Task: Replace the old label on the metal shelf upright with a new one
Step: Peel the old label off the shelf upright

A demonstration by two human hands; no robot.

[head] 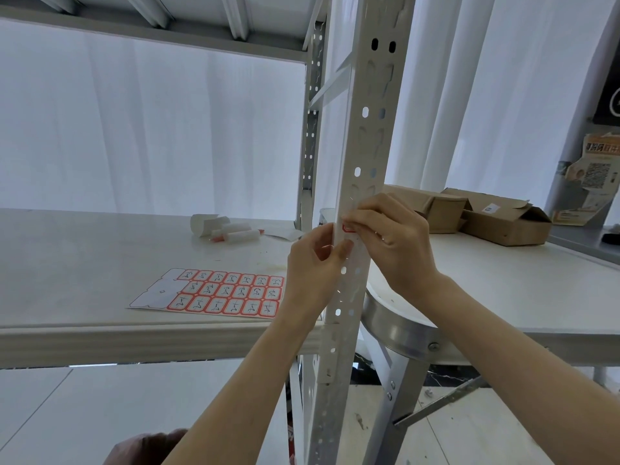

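Observation:
A white perforated metal shelf upright (365,129) runs up the middle of the view. A small red-bordered label (349,228) sits on its front face at hand height, mostly covered by fingers. My right hand (392,243) pinches the label's edge with thumb and forefinger against the upright. My left hand (315,263) holds the upright's left edge just below, thumb near the label. A sheet of red-bordered labels (221,292) with handwritten marks lies flat on the shelf board to the left.
The white shelf board (100,250) carries rolled white papers and red-tipped markers (231,229) near the back. To the right, a white table (503,280) holds brown cardboard boxes (496,219). White curtains hang behind.

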